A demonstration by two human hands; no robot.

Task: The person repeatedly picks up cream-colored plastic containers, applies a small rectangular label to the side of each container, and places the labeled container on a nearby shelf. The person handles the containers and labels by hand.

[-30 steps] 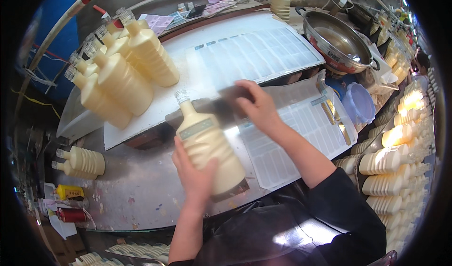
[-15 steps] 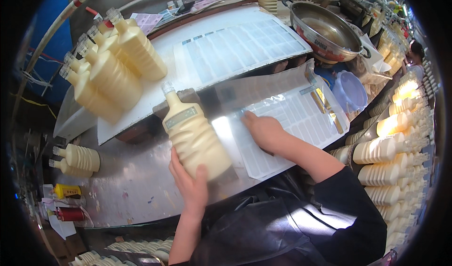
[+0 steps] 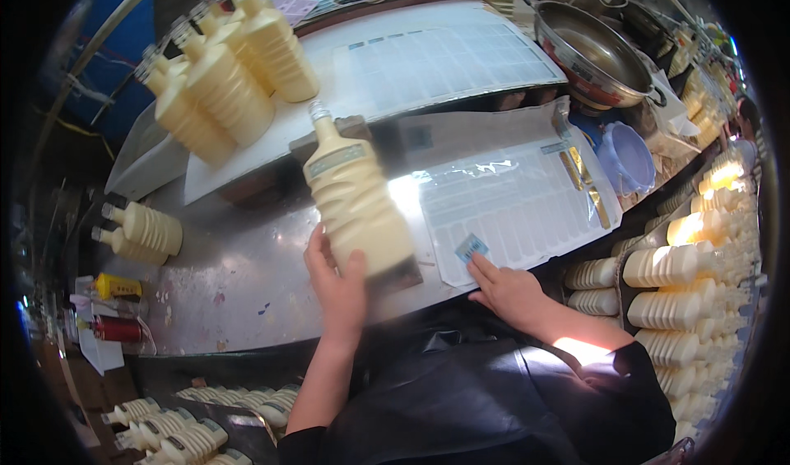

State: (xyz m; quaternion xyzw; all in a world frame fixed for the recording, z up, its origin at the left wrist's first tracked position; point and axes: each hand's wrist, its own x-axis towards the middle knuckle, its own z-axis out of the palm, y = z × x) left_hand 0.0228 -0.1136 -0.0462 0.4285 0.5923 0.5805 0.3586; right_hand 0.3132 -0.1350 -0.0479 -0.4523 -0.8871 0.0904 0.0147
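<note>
A cream-coloured ribbed bottle (image 3: 362,206) with a clear neck lies tilted on a small support, its neck pointing away from me. A greyish label strip (image 3: 339,159) crosses its shoulder. My left hand (image 3: 337,280) grips the bottle's base, thumb on the near side. My right hand (image 3: 512,294) is at the near edge of a translucent label sheet (image 3: 510,193), with a small blue-grey label (image 3: 471,248) at its fingertips. How the thumb meets the label is hidden.
Several upright cream bottles (image 3: 226,86) crowd the raised white board (image 3: 346,78) at far left; two more (image 3: 148,226) lie at the left. A metal pan (image 3: 592,49) and a lilac bucket (image 3: 627,159) stand at far right. Rows of bottles (image 3: 666,309) fill the right side.
My right hand has come from the sheet's far left part toward me, with the small label at its fingertips. My left hand still holds the bottle. The whole view has shifted slightly.
</note>
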